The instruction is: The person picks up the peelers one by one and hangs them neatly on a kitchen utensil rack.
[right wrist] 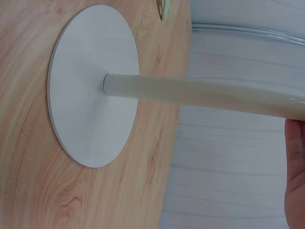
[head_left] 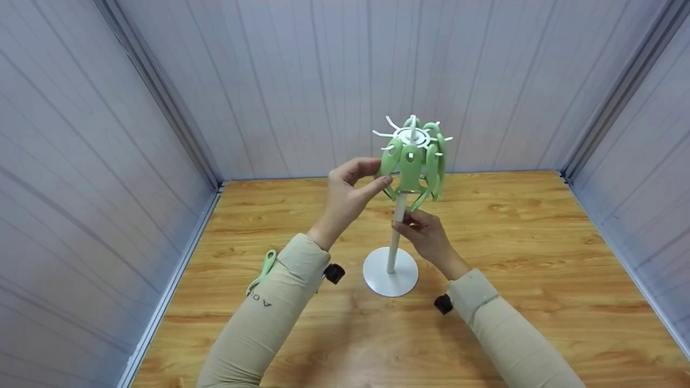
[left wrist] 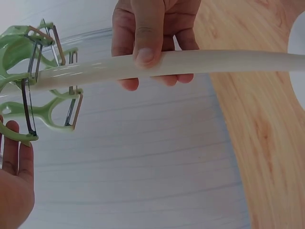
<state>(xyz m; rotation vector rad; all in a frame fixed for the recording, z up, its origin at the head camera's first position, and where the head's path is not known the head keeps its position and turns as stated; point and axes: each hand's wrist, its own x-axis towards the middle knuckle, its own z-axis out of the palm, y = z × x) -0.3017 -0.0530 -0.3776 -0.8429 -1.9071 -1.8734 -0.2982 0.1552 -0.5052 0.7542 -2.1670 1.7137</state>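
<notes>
A white stand rises from a round base (head_left: 377, 272) through a slim pole (head_left: 395, 248) to a ring of hooks (head_left: 412, 136). Several green peelers hang from these hooks by their handle holes. At the left of the cluster, my left hand (head_left: 347, 188) pinches one peeler (head_left: 390, 159) between thumb and fingers; the left wrist view shows its fingers by a peeler head (left wrist: 29, 102). Lower down, my right hand (head_left: 427, 233) grips the pole, thumb across it (left wrist: 144, 40). Only the edge of that hand (right wrist: 295, 176) enters the right wrist view.
Another green peeler (head_left: 268, 264) lies on the wooden table (head_left: 512, 231), partly covered by the left sleeve (head_left: 275, 307). Pale panel walls (head_left: 280, 91) enclose the table at the back and both sides.
</notes>
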